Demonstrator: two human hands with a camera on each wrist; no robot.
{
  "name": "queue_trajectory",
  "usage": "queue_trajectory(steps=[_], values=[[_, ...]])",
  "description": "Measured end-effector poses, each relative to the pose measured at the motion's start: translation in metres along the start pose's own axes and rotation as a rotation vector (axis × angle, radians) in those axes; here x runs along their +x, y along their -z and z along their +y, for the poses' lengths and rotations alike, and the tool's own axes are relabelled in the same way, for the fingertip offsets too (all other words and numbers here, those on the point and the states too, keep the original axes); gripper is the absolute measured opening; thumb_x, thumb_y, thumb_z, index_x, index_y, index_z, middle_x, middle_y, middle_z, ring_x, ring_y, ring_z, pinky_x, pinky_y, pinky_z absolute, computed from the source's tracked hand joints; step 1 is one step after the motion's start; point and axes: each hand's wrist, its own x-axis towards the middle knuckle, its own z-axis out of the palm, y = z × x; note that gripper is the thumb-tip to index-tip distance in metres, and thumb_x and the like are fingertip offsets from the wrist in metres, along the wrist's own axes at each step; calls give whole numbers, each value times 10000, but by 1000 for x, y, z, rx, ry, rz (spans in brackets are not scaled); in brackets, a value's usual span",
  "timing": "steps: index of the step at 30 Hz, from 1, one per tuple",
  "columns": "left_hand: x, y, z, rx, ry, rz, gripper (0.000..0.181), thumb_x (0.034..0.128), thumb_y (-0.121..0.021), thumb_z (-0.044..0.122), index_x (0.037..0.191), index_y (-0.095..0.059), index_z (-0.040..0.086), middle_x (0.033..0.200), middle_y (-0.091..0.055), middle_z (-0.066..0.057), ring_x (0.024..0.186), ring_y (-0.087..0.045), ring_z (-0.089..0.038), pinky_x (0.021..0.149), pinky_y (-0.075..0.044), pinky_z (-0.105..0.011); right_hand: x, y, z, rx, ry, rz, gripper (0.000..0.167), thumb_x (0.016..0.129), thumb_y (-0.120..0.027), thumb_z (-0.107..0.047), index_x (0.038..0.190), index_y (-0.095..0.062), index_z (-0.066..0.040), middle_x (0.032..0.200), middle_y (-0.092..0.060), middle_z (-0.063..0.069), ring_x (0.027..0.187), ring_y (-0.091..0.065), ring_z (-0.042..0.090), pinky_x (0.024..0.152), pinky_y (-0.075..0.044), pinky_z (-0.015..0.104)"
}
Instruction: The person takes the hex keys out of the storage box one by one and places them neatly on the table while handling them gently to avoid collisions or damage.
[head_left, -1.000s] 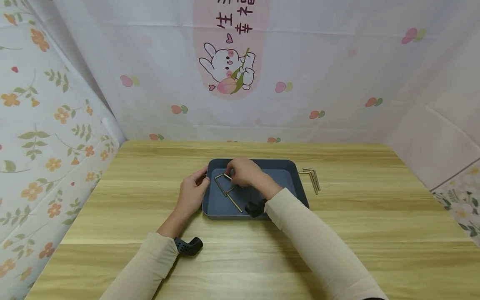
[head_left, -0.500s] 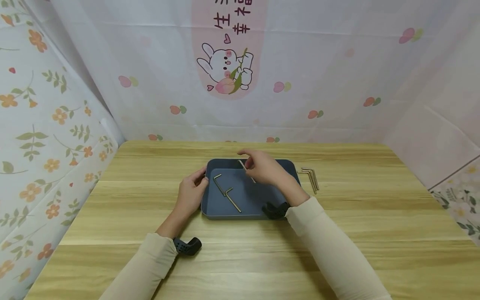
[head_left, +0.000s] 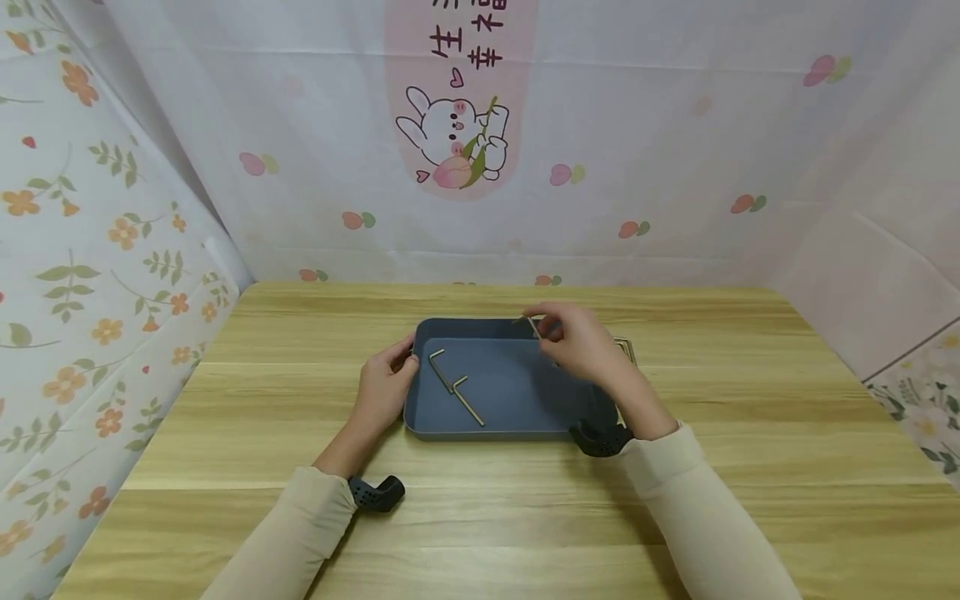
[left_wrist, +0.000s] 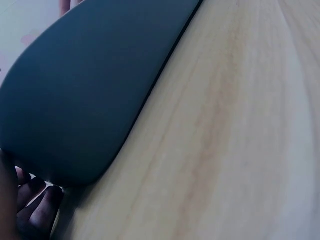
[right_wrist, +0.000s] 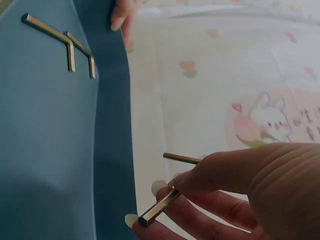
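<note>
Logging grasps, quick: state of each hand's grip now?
Left hand: grip closed on the tray, left side.
Right hand: grip closed on an L-shaped hex key.

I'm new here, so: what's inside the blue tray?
Two hex keys lie near its left end. The right hand, pinching another hex key, hides the far right corner and anything there.

My tray (head_left: 510, 379): plain slate blue. Hex keys (right_wrist: 47, 29): brassy gold. My sleeves (head_left: 285, 525): plain cream. My wrist pieces (head_left: 378, 493): black. Worktop (head_left: 750, 400): yellow wood grain, streaked pale and darker. Cloth facing me (head_left: 637, 108): white, scattered pink-and-green and red-and-green motifs; pink panel (head_left: 517, 108) with dark red lettering, white rabbit (head_left: 438, 125) and pink tulip (head_left: 453, 172). Cloth at my left (head_left: 52, 292): white, orange blossoms, green leaf sprigs.
</note>
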Motion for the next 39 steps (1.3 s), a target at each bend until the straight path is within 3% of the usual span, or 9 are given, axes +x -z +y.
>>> queue_trajectory(steps=[7,14,21,27,39], values=[[0,0,0,8,7,0,443,1005,-541,130,1441,-564,61,1415,-621,-143,1288,-617,-260,1035,-518,-419,-11,12,17,45,-33,21,452,944,-609,12,1381,-608,-100,1050,-649,162,712,-662,200,606,-540,316],[-1,1,2,2,7,-8,444,1003,-548,135,1439,-564,52,1422,-616,-143,1290,-614,-254,1041,-513,-421,-16,26,26,147,-91,20,450,971,-592,-11,1407,-579,-121,1095,-612,167,762,-662,259,684,-601,460],[0,0,0,3,5,-9,448,1005,-542,137,1446,-557,57,1436,-603,-142,1314,-597,-255,1058,-507,-425,-23,47,34,155,-129,66,446,972,-612,-26,1411,-577,-103,1095,-618,192,896,-679,331,683,-604,323],[-1,1,0,2,6,-11,447,1008,-540,149,1446,-557,58,1392,-638,-157,1288,-618,-276,1057,-512,-445,-28,59,40,135,-126,97,451,965,-633,-19,1409,-575,-77,1103,-629,209,793,-681,224,667,-586,304],[-2,1,2,-5,12,-8,448,1008,-542,159,1445,-558,60,1393,-639,-148,1282,-620,-270,1045,-516,-442,-35,74,48,133,-203,140,459,988,-612,-75,1441,-541,-57,1188,-613,213,826,-647,43,692,-571,200]])
